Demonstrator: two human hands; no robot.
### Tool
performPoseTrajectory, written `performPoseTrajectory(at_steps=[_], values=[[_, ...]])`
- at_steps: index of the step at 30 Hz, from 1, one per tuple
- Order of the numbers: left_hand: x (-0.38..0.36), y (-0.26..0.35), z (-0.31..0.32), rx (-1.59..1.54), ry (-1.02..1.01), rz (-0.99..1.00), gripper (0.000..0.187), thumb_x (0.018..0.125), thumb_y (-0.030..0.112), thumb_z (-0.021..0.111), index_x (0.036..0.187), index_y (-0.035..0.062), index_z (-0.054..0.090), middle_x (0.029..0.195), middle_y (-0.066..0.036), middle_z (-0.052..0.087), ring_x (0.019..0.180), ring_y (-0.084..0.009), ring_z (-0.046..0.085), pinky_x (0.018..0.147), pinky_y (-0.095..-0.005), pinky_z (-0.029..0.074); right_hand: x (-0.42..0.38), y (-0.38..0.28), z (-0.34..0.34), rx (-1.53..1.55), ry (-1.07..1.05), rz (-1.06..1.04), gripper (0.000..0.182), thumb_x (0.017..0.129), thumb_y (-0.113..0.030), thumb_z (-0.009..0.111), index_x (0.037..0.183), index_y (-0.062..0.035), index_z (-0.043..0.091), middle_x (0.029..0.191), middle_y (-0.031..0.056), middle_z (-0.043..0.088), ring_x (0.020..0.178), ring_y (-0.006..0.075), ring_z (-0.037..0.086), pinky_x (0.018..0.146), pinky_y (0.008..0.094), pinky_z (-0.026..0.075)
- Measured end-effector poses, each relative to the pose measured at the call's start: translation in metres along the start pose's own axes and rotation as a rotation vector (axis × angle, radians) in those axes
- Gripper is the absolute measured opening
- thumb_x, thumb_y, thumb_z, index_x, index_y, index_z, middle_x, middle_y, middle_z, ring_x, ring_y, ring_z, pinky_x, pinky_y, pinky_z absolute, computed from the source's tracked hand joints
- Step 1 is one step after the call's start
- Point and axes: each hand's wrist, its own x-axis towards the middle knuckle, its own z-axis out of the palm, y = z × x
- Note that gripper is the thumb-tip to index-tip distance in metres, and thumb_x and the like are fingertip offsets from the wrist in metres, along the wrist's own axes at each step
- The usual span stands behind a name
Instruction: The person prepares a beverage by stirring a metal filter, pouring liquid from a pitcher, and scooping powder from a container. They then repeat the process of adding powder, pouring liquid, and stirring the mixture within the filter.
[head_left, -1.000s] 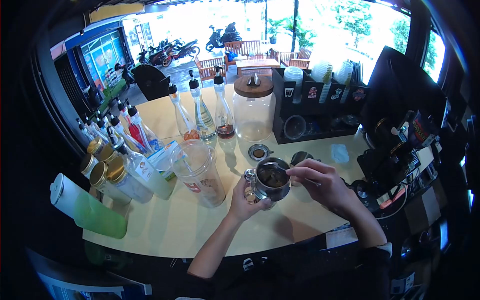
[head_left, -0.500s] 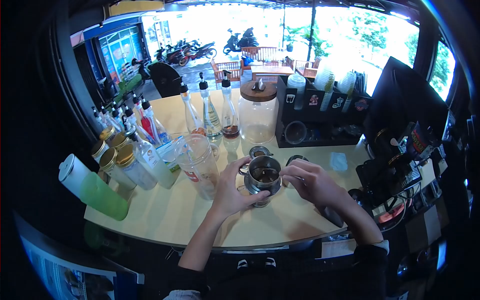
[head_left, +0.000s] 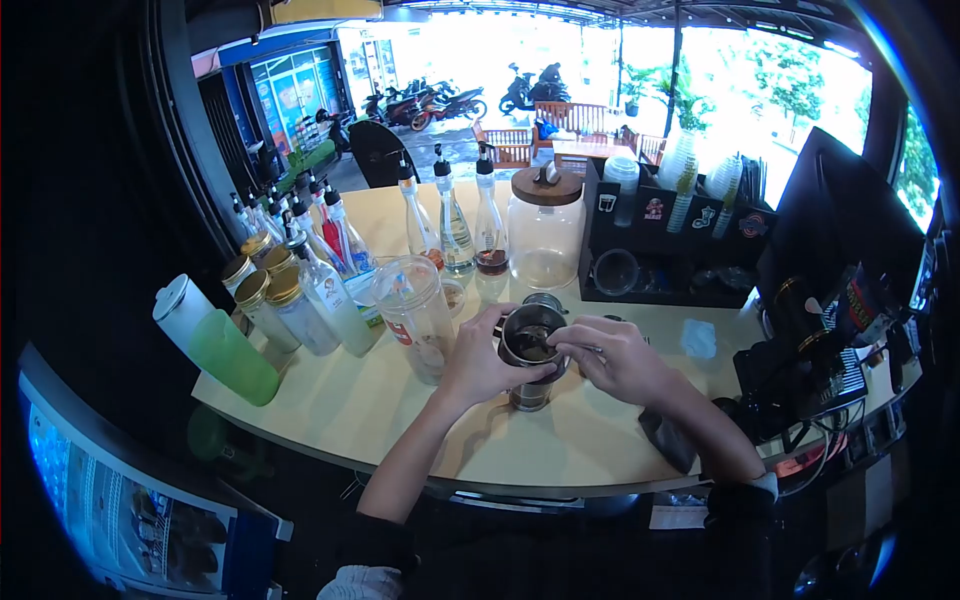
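A metal cup with dark contents (head_left: 528, 338) sits on top of a small glass (head_left: 531, 396) near the middle of the counter. Around its left side and front, my left hand (head_left: 480, 358) wraps thumb and fingers, steadying it. At the cup's right rim my right hand (head_left: 612, 352) is closed in a pinch, its fingertips over the opening; what they hold is too small to make out. Just behind the cup lies a small round metal piece (head_left: 542, 302). To the left stands a large clear plastic cup (head_left: 412, 310).
Pump bottles (head_left: 455, 235) and a wooden-lidded jar (head_left: 545, 235) stand behind. Gold-lidded jars (head_left: 268, 310) and a green-and-white container (head_left: 225, 350) are at left. A black cup organizer (head_left: 670, 250) and dark equipment (head_left: 800, 340) are at right. A dark pouch (head_left: 668, 438) lies near the front edge.
The whole view has shifted, so the counter items appear farther right. The metal cup looks tilted slightly more toward the camera, with both hands still at it.
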Motion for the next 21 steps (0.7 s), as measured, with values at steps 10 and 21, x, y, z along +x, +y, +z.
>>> performPoseTrajectory(at_steps=[10, 21], values=[[0.013, -0.007, -0.015, -0.046, -0.015, 0.196, 0.078, 0.05, 0.03, 0.086, 0.117, 0.0092, 0.052, 0.113, -0.007, 0.057, 0.111, -0.025, 0.053, 0.096, -0.0387, 0.038, 0.001, -0.002, -0.011, 0.048, 0.066, 0.029, 0.014, 0.086, -0.004, 0.06, 0.1, -0.0024, 0.063, 0.087, 0.012, 0.062, 0.075, 0.0281, 0.063, 0.067, 0.0362, 0.05], [0.029, -0.004, -0.028, 0.032, -0.071, 0.384, 0.079, 0.049, 0.03, 0.086, 0.118, 0.0126, 0.051, 0.116, -0.005, 0.056, 0.115, -0.0259, 0.05, 0.103, -0.0414, 0.029, -0.001, 0.009, -0.018, 0.263, 0.005, 0.132, 0.017, 0.091, -0.005, 0.052, 0.103, 0.0013, 0.062, 0.09, 0.0104, 0.061, 0.082, 0.0157, 0.061, 0.073, 0.0278, 0.048]])
